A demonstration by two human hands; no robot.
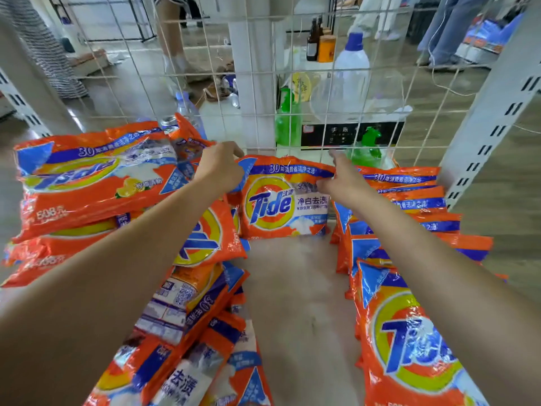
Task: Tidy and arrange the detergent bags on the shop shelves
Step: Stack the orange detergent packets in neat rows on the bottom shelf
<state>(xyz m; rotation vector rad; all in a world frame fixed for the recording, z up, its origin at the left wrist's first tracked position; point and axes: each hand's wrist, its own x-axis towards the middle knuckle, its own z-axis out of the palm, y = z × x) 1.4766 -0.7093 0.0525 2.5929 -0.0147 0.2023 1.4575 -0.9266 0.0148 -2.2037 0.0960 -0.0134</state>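
Observation:
An orange Tide detergent bag (281, 206) stands upright at the back of the wooden shelf (295, 303), against the wire mesh. My left hand (221, 168) grips its top left corner. My right hand (339, 178) pinches its top right edge. A large stack of Tide bags (87, 183) lies flat at the left. More bags (187, 312) lie jumbled in front of that stack. At the right, a row of bags (409, 197) stands behind a front bag (409, 356).
A white wire mesh panel (263, 71) backs the shelf. Behind it are green spray bottles (288, 118), a white bottle with a blue cap (351, 63) and brown bottles (313, 42). Slotted shelf uprights (494, 118) flank the sides. People's legs (450, 33) show beyond.

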